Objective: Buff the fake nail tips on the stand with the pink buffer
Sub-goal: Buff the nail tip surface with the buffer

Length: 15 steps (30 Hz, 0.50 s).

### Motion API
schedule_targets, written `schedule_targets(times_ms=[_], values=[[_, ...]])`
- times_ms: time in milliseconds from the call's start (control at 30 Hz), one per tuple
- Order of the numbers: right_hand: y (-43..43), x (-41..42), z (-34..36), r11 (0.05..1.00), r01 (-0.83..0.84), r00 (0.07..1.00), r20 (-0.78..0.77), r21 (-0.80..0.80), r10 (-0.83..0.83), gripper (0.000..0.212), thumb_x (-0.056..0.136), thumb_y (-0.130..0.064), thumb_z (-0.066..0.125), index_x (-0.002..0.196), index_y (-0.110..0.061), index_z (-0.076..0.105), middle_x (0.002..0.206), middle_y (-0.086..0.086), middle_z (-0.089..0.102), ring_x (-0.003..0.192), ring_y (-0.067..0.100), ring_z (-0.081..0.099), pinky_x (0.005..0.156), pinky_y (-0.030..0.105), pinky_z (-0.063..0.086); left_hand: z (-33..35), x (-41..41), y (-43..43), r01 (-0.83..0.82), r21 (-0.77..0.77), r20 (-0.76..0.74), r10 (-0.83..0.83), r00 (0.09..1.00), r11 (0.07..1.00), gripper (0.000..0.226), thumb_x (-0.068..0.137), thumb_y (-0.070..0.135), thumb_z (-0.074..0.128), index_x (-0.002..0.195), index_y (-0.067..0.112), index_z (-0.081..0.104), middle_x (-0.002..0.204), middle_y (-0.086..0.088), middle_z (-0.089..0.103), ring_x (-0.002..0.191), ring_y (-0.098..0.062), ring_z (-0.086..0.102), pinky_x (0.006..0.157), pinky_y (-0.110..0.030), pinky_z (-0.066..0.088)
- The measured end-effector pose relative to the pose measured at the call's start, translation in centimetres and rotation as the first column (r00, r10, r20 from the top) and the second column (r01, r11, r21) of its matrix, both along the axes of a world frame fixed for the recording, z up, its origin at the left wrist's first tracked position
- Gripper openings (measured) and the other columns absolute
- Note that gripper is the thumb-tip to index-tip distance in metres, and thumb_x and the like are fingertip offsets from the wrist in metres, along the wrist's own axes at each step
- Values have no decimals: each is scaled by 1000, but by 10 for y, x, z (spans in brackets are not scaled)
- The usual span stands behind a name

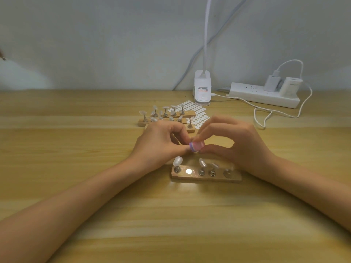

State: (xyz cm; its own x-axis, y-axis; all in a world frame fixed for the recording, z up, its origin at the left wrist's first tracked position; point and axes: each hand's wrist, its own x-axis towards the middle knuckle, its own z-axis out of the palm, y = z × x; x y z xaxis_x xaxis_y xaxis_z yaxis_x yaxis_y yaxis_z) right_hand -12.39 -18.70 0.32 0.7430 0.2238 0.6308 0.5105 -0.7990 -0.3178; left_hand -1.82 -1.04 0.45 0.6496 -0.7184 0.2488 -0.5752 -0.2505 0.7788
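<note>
Head-worn camera looks forward and down, close over the table [76, 186].

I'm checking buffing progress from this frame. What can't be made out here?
Head view:
- Whether the left hand holds a nail tip at the pink buffer: hidden by its own fingers and the right hand.
- Far stands: partly covered by both hands.
- Lamp neck: cut off by the top edge.
- Lamp clamp label: too small to read.
</note>
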Motion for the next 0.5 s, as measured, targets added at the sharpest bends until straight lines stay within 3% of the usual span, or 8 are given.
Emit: schedule_targets(times_ms=[67, 200, 333, 500], values=[[-1, 1, 0, 999, -9, 1000, 13, -40, 9, 10, 83, -15, 78, 90, -8, 75, 90, 7, 66, 83, 21, 65, 74, 35, 52, 1, 0, 0, -5, -1, -23, 5, 1000, 1000, 29, 57, 52, 86, 64, 29, 68, 64, 18, 69, 68, -12, 69, 77, -49, 57], [-4, 0, -1, 999, 24, 1000, 18, -41, -23, 8, 82, -11, 80, 89, -10, 76, 88, 8, 64, 82, 20, 63, 73, 33, 52, -1, 2, 1, 0, 9, -18, 0, 1000, 1000, 22, 71, 31, 89, 65, 27, 68, 63, 18, 68, 66, -8, 68, 79, -50, 57], [-3, 1, -1, 999, 43, 999, -28, 12, -43, 10, 80, -7, 81, 85, -9, 72, 87, 6, 65, 82, 17, 63, 75, 30, 51, -2, 5, 0, -10, 16, -34, 10, 999, 1000, 19, 74, 21, 87, 67, 26, 70, 70, 10, 73, 77, -17, 72, 83, -53, 56], [-3, 0, 0, 998, 70, 996, -56, 5, -70, 15, 77, -3, 83, 83, -7, 70, 87, 4, 66, 82, 13, 62, 77, 26, 50, -3, 5, -1, -3, 17, -42, 4, 999, 1000, 16, 75, 23, 86, 70, 27, 71, 73, 8, 74, 76, -14, 71, 84, -52, 56]])
